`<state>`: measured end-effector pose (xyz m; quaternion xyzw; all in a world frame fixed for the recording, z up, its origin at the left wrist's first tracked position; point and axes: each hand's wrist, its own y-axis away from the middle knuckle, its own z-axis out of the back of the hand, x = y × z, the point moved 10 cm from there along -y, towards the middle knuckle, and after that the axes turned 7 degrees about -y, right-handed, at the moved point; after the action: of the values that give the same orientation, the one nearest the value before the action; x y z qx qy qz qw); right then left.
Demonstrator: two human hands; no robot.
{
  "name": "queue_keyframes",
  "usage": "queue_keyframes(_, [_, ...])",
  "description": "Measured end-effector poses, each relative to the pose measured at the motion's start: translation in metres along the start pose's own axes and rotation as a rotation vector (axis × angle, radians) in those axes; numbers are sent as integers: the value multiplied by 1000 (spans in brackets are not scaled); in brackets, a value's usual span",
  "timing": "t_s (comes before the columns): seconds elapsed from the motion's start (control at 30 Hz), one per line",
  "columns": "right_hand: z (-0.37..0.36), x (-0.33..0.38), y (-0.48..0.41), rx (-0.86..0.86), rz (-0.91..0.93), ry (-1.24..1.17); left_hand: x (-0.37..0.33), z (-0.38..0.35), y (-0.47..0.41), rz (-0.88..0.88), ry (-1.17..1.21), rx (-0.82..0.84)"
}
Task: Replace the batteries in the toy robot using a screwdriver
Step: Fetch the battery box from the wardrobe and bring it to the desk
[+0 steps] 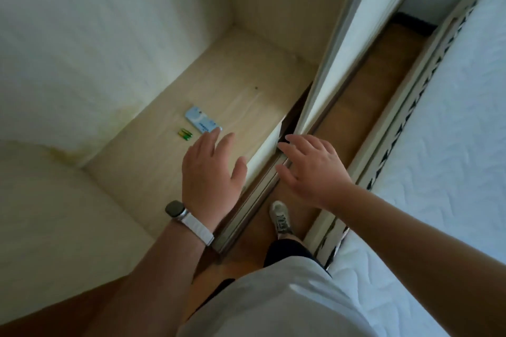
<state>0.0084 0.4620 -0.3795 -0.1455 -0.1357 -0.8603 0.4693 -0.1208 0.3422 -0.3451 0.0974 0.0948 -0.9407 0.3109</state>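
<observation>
Two green batteries (185,134) lie side by side on the pale wooden shelf (246,85) inside an open wardrobe. Just behind them lies a flat light-blue box (201,119). My left hand (212,172), a watch on its wrist, hovers over the shelf with its fingers straight and spread; the fingertips reach the near corner of the blue box. My right hand (309,169) is open too, its fingers at the edge of the sliding door (325,85). No toy robot and no screwdriver are in view.
The sliding door's bottom track (246,216) runs along the wooden floor (364,90). A bed with a white quilted cover (451,145) stands close on the right, leaving a narrow aisle. My foot in a sneaker (280,217) stands in that aisle.
</observation>
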Motion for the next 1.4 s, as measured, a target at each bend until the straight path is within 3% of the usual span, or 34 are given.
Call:
queue_keyframes(0.27, [4, -21, -110, 173, 214, 23, 26, -34, -63, 161, -136, 93])
queue_keyframes(0.47, [-21, 21, -164, 205, 403, -1, 72, -40, -70, 309, -151, 74])
queue_keyframes(0.67, [-78, 47, -204, 238, 451, -25, 136, -81, -70, 434, -154, 129])
queue_keyframes(0.83, [-138, 52, -244, 289, 433, 6, 195, -130, -81, 552, -137, 159])
queue_keyframes(1.17, [-265, 44, -320, 285, 353, 51, 283, -261, -111, 586, -50, 219])
queue_keyframes(1.4, [-321, 39, -358, 245, 136, -63, 324, -303, -131, 670, -109, 183])
